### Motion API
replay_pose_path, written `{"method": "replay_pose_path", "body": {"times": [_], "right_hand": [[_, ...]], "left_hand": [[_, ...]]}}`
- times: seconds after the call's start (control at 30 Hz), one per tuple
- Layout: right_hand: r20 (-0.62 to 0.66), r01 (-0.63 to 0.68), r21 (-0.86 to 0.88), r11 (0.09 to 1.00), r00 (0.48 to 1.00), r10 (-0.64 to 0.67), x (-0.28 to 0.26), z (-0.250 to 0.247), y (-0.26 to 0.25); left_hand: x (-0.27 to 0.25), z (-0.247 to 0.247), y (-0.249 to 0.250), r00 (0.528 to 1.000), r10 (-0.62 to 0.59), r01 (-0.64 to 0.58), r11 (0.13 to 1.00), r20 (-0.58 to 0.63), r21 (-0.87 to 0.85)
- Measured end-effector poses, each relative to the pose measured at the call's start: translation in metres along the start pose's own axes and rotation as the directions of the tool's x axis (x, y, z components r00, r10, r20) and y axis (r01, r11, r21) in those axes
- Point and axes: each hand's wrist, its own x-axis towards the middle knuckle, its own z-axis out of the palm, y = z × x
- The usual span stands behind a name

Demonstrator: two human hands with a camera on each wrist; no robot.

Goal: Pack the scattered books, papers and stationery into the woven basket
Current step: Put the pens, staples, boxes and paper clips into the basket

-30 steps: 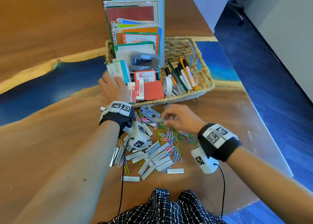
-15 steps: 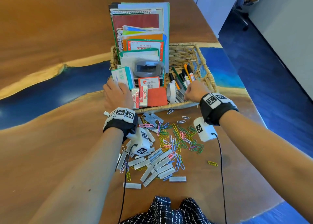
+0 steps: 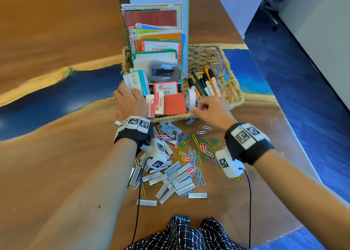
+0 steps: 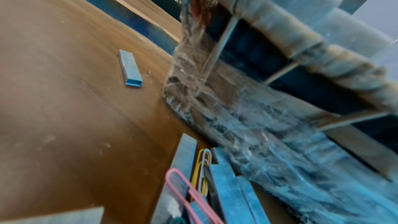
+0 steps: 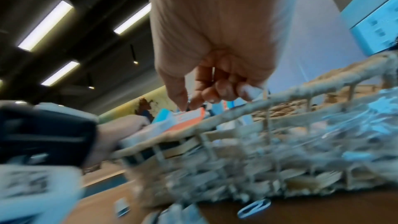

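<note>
At the left, the left hand (image 3: 130, 102) is laid on the near-left corner of the basket (image 3: 230, 83), fingers against a teal box (image 3: 135, 81); whether they are curled round it cannot be told. The basket, coarse woven fibre with an open-ribbed wall, is already filled: books (image 3: 155, 22) stood upright at the back, erasers (image 3: 155, 105) and a red pad (image 3: 175, 105) flat at the front, pens (image 3: 206, 84) slanted at the right.

The right hand (image 3: 206, 109) is held over the near rim, its fingers (image 5: 217, 91) curled down and pinched narrow — a small bright sliver seems nipped there, but what it is cannot be made out.

What is left lies on the table (image 3: 56, 155), on the near side of both hands: staple strips (image 3: 180, 179) — flat, grey, metallic bars pointing many ways — nearer the left wrist, and thin bright wire paper clips (image 3: 197, 147) nearer the right. The next pick is judged to call for a pull back toward the body, the right hand being freer.
</note>
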Motion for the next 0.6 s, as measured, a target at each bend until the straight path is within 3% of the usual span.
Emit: {"method": "replay_pose_path", "body": {"times": [0.07,0.13,0.23,0.33,0.6], "right_hand": [[0.119,0.050,0.026,0.998,0.991,-0.053,-0.019,0.009,-0.013],[0.295,0.088,-0.055,0.995,0.953,-0.068,-0.029,0.029,-0.018],[0.468,0.093,-0.231,0.968,0.883,0.027,-0.031,0.065,-0.020],[0.467,0.034,-0.289,0.957,0.877,0.110,-0.031,0.084,-0.023],[0.425,0.007,-0.273,0.962,0.898,0.115,-0.034,0.090,-0.019]], "left_hand": [[0.001,-0.001,0.000,1.000,-0.005,0.005,1.000,0.001,0.009],[0.001,-0.002,0.001,1.000,-0.009,0.009,1.000,0.001,0.009],[0.000,-0.003,0.002,1.000,-0.015,0.015,1.000,0.004,-0.006],[-0.001,-0.004,0.002,1.000,-0.013,0.013,1.000,0.007,0.006],[0.000,-0.004,0.002,1.000,-0.010,0.010,1.000,0.001,0.006]]}}
